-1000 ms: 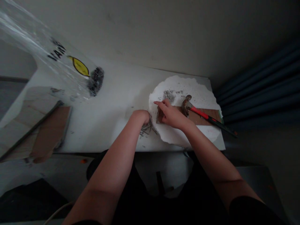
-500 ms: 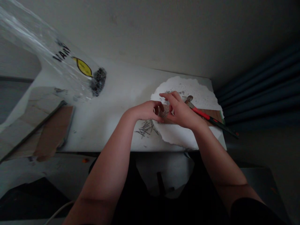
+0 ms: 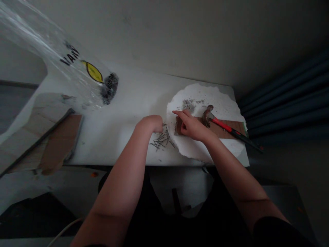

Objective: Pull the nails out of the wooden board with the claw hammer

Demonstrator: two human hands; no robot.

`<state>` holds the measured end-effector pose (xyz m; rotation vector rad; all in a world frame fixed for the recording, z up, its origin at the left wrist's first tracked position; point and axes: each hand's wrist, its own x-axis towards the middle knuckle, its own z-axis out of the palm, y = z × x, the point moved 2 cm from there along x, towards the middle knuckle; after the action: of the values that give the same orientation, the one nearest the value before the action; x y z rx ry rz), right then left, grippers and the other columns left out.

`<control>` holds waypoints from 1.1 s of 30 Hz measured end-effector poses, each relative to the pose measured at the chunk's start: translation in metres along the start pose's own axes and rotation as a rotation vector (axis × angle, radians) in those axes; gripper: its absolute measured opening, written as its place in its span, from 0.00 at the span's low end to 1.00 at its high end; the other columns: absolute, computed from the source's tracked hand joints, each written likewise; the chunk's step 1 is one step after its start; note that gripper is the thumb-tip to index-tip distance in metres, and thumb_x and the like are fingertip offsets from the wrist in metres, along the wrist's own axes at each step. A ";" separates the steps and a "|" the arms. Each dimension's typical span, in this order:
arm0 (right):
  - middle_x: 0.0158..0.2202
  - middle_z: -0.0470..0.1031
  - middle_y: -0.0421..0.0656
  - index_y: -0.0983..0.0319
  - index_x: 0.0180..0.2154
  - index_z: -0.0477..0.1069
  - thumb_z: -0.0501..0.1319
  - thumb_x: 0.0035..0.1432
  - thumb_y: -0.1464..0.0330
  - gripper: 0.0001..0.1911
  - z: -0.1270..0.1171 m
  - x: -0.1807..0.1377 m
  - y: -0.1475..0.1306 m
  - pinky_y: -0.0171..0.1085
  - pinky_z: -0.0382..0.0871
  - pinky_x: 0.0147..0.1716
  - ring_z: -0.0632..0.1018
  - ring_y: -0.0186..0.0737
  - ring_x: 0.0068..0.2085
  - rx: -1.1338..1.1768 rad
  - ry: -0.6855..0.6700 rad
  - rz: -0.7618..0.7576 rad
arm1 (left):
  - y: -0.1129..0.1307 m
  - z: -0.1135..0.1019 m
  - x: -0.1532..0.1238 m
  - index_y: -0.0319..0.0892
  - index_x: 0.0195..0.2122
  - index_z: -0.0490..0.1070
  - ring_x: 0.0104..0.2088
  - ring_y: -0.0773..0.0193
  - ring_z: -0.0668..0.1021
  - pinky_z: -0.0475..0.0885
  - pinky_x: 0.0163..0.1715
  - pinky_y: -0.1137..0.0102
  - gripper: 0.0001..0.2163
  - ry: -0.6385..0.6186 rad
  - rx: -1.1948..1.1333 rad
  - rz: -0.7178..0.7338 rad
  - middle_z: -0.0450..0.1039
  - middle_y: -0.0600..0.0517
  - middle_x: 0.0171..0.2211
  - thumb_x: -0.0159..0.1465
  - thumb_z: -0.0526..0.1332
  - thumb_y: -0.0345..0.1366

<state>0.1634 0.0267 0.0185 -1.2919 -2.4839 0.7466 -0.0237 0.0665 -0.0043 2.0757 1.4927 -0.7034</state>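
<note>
1. My left hand (image 3: 151, 124) is curled down over the nails (image 3: 161, 140), knuckles up, fingertips at the far edge of the pile. I cannot tell whether it pinches a nail, since the fingers are hidden under the hand.

2. The nails lie loose on the white worktop (image 3: 123, 113), just left of the foam (image 3: 218, 99) and near the front edge.

3. My right hand (image 3: 191, 126) rests on the left end of the board (image 3: 221, 128), forefinger stretched out toward the left, the other fingers folded in. It lies flat on the wood and grips nothing that I can see.

4. The board is a brown strip lying across the foam, a ragged white sheet at the right end of the worktop. Grey grit (image 3: 189, 104) is scattered on the foam just beyond my forefinger.

5. A hammer (image 3: 226, 127) lies on the board right of my hand, apart from it; its rusty head points toward the wall and its red and black handle runs out past the right edge of the worktop.

6. A clear plastic bag (image 3: 77, 75) with a yellow mark and black lettering hangs in at the upper left, dark stuff gathered at its low end.

7. A brown panel (image 3: 59, 145) lies at the left end of the worktop, well apart from my hands.

8. A dark blue curtain (image 3: 288, 92) hangs to the right.
</note>
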 end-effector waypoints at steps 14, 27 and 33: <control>0.57 0.66 0.54 0.62 0.67 0.56 0.55 0.53 0.80 0.40 0.007 0.002 0.000 0.43 0.70 0.47 0.75 0.43 0.42 -0.072 0.010 0.000 | 0.011 -0.003 -0.001 0.41 0.52 0.79 0.48 0.49 0.80 0.74 0.45 0.67 0.22 -0.025 0.008 -0.036 0.79 0.38 0.49 0.58 0.65 0.45; 0.56 0.65 0.54 0.63 0.65 0.57 0.55 0.53 0.80 0.37 0.010 0.003 -0.001 0.43 0.69 0.48 0.74 0.43 0.43 -0.121 -0.002 0.003 | 0.013 -0.001 0.001 0.43 0.51 0.79 0.48 0.48 0.80 0.73 0.45 0.65 0.23 0.024 -0.047 -0.003 0.79 0.37 0.49 0.56 0.65 0.45; 0.56 0.65 0.54 0.63 0.64 0.58 0.55 0.53 0.80 0.36 0.009 0.004 -0.001 0.43 0.68 0.49 0.74 0.43 0.44 -0.112 -0.006 0.010 | 0.015 0.001 0.001 0.40 0.51 0.79 0.48 0.45 0.80 0.73 0.47 0.61 0.24 0.021 -0.068 0.001 0.78 0.35 0.49 0.55 0.65 0.45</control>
<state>0.1566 0.0262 0.0110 -1.3416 -2.5583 0.6222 -0.0089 0.0619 -0.0043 2.0387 1.5054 -0.6231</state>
